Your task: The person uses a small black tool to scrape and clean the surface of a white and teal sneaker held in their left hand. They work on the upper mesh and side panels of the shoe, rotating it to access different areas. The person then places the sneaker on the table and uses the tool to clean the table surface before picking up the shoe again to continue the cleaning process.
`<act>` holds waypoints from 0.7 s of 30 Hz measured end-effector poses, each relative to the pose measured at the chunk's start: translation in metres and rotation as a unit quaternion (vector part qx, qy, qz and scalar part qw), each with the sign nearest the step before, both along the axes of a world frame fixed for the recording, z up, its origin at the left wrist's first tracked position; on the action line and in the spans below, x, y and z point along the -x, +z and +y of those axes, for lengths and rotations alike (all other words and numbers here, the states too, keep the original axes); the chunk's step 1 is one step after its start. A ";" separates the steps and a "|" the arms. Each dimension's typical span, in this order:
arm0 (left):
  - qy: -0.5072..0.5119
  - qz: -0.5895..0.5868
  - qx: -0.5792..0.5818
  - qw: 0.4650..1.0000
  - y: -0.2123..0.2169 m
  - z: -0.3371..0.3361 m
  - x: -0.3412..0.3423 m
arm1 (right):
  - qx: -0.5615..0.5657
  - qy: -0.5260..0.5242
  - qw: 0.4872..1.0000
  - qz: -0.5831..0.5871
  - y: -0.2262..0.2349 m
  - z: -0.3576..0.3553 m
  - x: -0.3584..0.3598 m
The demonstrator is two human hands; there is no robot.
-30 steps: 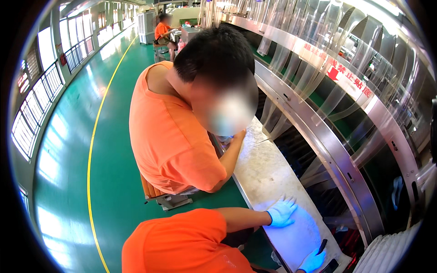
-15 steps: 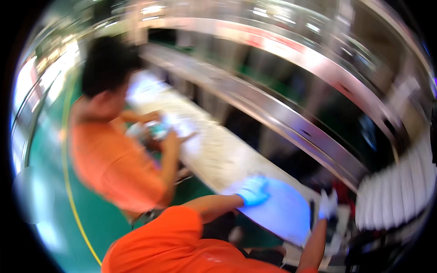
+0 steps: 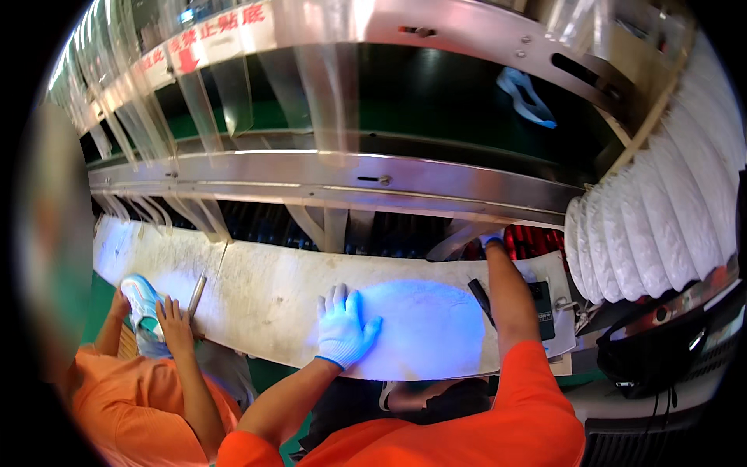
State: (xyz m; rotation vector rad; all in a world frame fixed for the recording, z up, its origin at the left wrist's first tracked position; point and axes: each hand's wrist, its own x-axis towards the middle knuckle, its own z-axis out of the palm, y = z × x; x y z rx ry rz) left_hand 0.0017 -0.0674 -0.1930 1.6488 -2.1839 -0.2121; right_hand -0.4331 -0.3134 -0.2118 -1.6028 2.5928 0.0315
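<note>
My left hand (image 3: 344,331), in a pale knit glove, lies on the worktable (image 3: 268,284) with its fingers spread, holding nothing. Bluish-violet light falls on it and on the tabletop to its right. My right arm stretches forward over the table. Only a bit of my gloved right hand (image 3: 492,237) shows at the opening under the metal rail, beside clear plastic strips (image 3: 459,240); its fingers are hidden. A red glow (image 3: 533,241) lies just right of it. A black pen-like tool (image 3: 481,302) rests on the table left of my right forearm.
A co-worker on the left holds a light blue and white shoe (image 3: 144,307); a slim tool (image 3: 198,296) lies close by. A pale blue shoe sole (image 3: 527,97) sits on the green conveyor (image 3: 420,93). A dark phone (image 3: 542,311), black bag (image 3: 657,342) and white ribbed duct (image 3: 646,226) are at right.
My view has swung round to face the conveyor and sharpened. My right hand has gone from above the table's right end into the opening under the rail. My left hand stays on the table.
</note>
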 end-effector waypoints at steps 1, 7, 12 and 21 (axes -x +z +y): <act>-0.009 -0.007 -0.013 1.000 0.003 0.002 -0.001 | -0.005 0.001 1.000 0.007 -0.004 0.005 0.003; -0.015 0.033 -0.035 0.999 0.001 0.000 -0.001 | 0.010 0.002 0.999 0.044 0.014 0.016 0.035; -0.010 0.030 -0.045 0.998 0.000 0.000 0.002 | 0.202 0.038 0.977 -0.060 0.073 0.049 0.022; 0.015 0.155 0.175 0.972 -0.010 0.020 -0.010 | 0.095 0.317 0.804 -0.494 0.097 0.215 -0.144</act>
